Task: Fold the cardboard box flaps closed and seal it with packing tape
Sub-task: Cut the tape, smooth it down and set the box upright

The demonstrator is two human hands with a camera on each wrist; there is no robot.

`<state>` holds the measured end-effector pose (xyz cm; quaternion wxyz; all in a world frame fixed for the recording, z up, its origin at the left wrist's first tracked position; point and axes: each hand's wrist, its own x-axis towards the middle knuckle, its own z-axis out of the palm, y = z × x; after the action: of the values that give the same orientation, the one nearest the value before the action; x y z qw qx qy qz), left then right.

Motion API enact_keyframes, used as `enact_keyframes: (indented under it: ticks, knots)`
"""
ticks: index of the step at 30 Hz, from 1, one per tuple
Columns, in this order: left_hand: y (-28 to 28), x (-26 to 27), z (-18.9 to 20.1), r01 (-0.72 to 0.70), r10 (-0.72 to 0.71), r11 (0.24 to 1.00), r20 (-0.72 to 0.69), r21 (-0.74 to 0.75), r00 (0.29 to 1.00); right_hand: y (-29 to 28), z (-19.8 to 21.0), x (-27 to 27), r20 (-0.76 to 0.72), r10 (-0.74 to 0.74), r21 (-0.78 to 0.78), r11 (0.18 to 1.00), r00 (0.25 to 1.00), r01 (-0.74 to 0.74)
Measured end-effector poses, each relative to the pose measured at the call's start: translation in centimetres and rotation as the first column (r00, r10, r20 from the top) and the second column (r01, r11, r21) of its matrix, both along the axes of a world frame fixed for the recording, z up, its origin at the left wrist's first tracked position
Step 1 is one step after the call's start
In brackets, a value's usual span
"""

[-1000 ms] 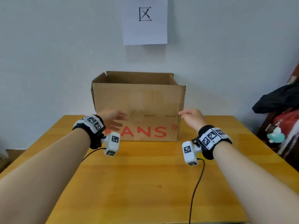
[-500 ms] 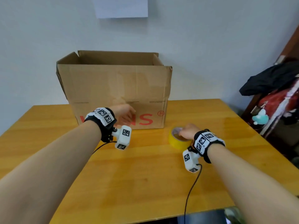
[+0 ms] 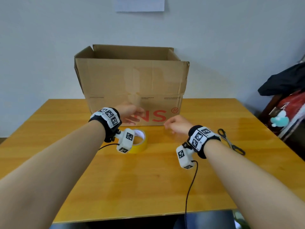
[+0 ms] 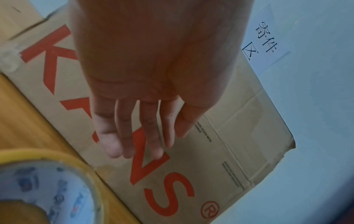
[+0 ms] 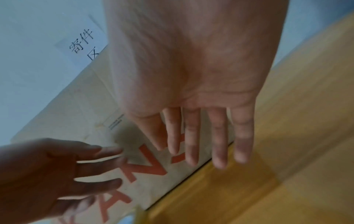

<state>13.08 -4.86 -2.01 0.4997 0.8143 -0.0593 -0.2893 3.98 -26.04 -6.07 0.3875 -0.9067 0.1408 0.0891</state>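
Note:
A brown cardboard box (image 3: pixel 135 80) with red letters stands at the back of the table, its top flaps upright and open. My left hand (image 3: pixel 134 115) hovers in front of the box's lower front face, fingers straight and holding nothing; the left wrist view shows the left hand (image 4: pixel 141 136) over the red letters. My right hand (image 3: pixel 173 124) hangs near the box's lower right corner, fingers (image 5: pixel 191 144) straight and empty. A yellow roll of packing tape (image 3: pixel 140 146) lies flat on the table under my left wrist, partly hidden by the wrist camera.
Black-handled scissors (image 3: pixel 231 142) lie on the wooden table (image 3: pixel 148 187) to the right of my right wrist. Dark clothing and bags (image 3: pixel 283 83) are piled beyond the table's right edge. A paper sign (image 3: pixel 140 4) hangs on the wall behind the box.
My right hand has let go of the tape roll and lifted toward the box. The roll now lies further left, below my left wrist. The scissors have come into view.

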Motion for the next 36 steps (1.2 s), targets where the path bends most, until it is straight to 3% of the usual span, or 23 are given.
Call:
enact_keyframes:
  ticks: [4, 7, 12, 14, 16, 19, 23, 27, 31, 36]
  knots:
    - [-1.9, -1.3, -0.3, 0.086, -0.086, 0.996, -0.053, 0.007, 0.995, -4.7, -0.9, -1.7, -0.048, -0.215, -0.291, 0.937, 0.975, 0.193]
    - [-3.6, -2.2, -0.6, 0.151, -0.149, 0.987, -0.049, 0.048, 0.988, -9.3, -2.7, -3.2, -0.192, -0.351, -0.509, 0.834, 0.916, 0.213]
    - [-5.7, -3.2, -1.1, 0.194, -0.19, 0.978, -0.056, 0.075, 0.98, -12.2, -4.1, -5.2, -0.264, -0.449, -0.527, 0.809, 0.854, 0.263]
    - [-6.0, -3.5, -1.2, 0.218, -0.213, 0.973, -0.063, 0.078, 0.975, -12.1, -4.1, -5.1, -0.252, -0.426, -0.512, 0.821, 0.869, 0.254]
    - [-6.1, -3.8, -1.2, 0.241, -0.236, 0.967, -0.062, 0.089, 0.97, -10.8, -3.6, -4.8, -0.22, -0.326, -0.421, 0.882, 0.919, 0.213]
    - [-5.9, -4.1, -1.3, 0.259, -0.255, 0.961, -0.048, 0.1, 0.966, -7.3, -3.2, -4.3, -0.167, -0.255, -0.068, 0.967, 0.952, 0.247]
    - [-5.0, -4.2, -1.5, 0.247, -0.243, 0.962, -0.044, 0.115, 0.969, -3.5, -3.2, -3.3, -0.186, -0.118, 0.228, 0.961, 0.975, 0.16]
    - [-3.3, -4.2, -1.8, 0.259, -0.257, 0.956, -0.034, 0.136, 0.966, -1.7, -3.0, -2.2, -0.128, -0.004, 0.174, 0.984, 0.992, 0.026]
    - [-2.2, -3.8, -2.4, 0.242, -0.237, 0.963, -0.053, 0.116, 0.97, 0.4, -3.3, -1.8, -0.192, 0.117, 0.149, 0.985, 0.974, -0.089]
    - [-1.7, -3.1, -3.0, 0.23, -0.225, 0.969, -0.054, 0.091, 0.973, 1.8, -3.8, -1.8, -0.22, 0.224, -0.098, 0.963, 0.949, -0.25]
